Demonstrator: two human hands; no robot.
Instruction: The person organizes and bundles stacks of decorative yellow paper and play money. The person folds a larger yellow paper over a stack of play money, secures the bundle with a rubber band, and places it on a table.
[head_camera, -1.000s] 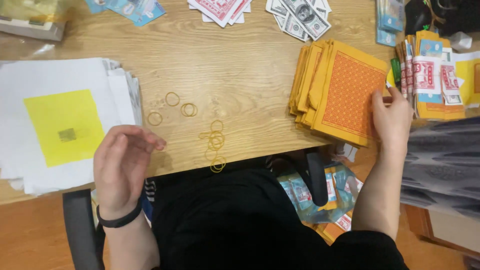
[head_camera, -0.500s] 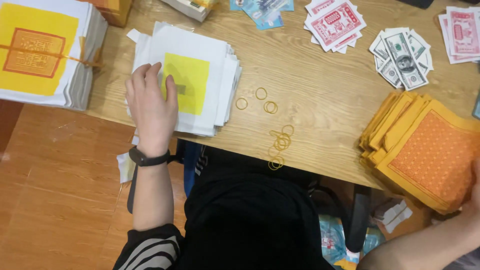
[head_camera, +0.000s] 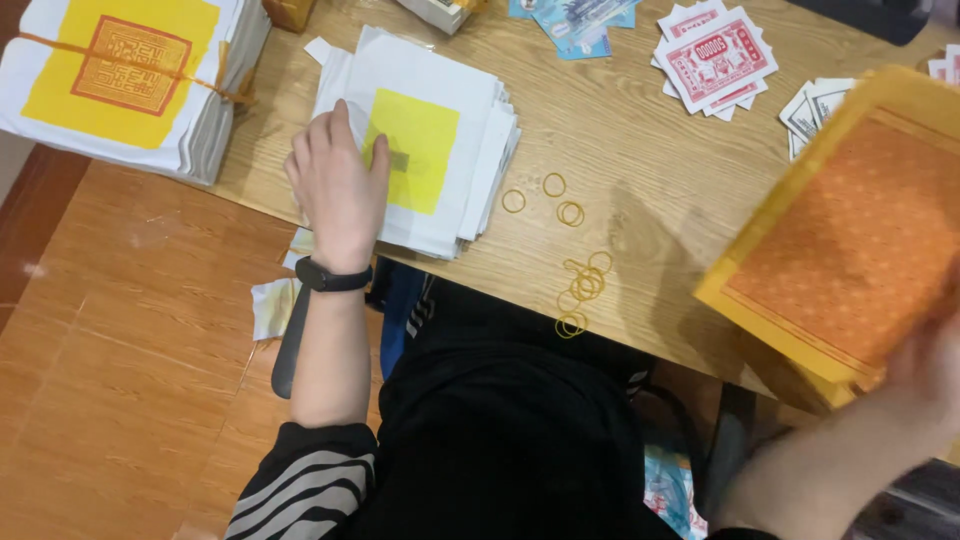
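Head view, starting nearest the body: the person sits at a wooden table (head_camera: 640, 180), dark top and striped sleeve at the bottom of the frame. The right hand (head_camera: 925, 375), blurred at the right edge, appears to grip the lower corner of a stack of orange-and-yellow patterned sheets (head_camera: 850, 240), lifted clear of the table and tilted; the grasp itself is too smeared to be sure of its shape. The left hand (head_camera: 338, 185), with a black wristband, lies flat and open-fingered on a loose pile of white sheets with a yellow square (head_camera: 430, 140), pressing on its left part, fingers just touching the yellow patch. Between the two hands, loose yellow rubber bands (head_camera: 580, 285) lie scattered near the table's front edge. Farther off at the upper left sits a tied bundle of white-and-yellow sheets with a red print (head_camera: 130, 70), and along the far side lie red-and-white notes (head_camera: 715, 55) and other printed slips.

To handle the lifted stack well, it seems wise to support it underneath, keep the edges squared, and hold the white pile steady under the flat palm.
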